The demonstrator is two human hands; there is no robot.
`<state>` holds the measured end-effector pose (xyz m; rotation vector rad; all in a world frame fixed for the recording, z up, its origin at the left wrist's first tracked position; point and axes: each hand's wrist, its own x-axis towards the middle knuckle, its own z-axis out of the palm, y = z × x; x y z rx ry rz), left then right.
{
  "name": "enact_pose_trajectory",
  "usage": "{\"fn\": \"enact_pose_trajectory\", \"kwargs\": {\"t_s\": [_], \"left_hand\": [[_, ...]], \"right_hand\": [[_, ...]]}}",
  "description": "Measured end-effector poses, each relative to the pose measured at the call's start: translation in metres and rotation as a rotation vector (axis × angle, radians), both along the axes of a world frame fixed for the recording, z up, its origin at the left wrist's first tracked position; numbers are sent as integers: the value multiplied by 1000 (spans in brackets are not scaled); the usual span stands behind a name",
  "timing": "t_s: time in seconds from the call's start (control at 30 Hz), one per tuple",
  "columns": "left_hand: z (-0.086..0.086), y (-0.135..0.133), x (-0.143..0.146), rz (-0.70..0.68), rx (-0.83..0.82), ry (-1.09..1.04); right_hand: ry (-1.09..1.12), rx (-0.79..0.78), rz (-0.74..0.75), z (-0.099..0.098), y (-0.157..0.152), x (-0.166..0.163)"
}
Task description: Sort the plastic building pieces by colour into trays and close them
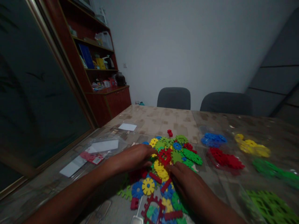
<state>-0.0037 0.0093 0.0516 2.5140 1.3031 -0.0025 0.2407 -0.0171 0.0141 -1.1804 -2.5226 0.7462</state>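
A loose heap of plastic building pieces lies between my hands on the table. My left hand (137, 156) reaches over the heap's left side, thumb apart from the fingers, fingertips close to a red square lattice piece (164, 156). My right hand (184, 178) rests low at the heap's right side, fingers stretched out, tips beside the yellow pieces (160, 170). Neither hand plainly grips anything. Nearer to me are a yellow gear disc (148, 186), a blue disc (137, 189) and a dark red toothed frame (153, 207). Green oval pieces (192, 156) lie at the right.
Sorted pieces lie in clear plastic packs at the right: blue (213, 139), yellow (252, 147), red (225, 158), green (273, 169) and light green (271, 203). Opened clear packaging with white cards (105, 146) lies at the left. Two grey chairs (174, 98) stand behind the table.
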Motion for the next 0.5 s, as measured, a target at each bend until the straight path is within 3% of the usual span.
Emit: {"fn": "enact_pose_trajectory", "kwargs": {"t_s": [0.3, 0.5], "left_hand": [[-1, -3, 8, 45, -96, 23], [-6, -2, 11, -13, -70, -34]], "right_hand": [[-170, 68, -55, -16, 5, 0], [-10, 38, 54, -11, 5, 7]]}}
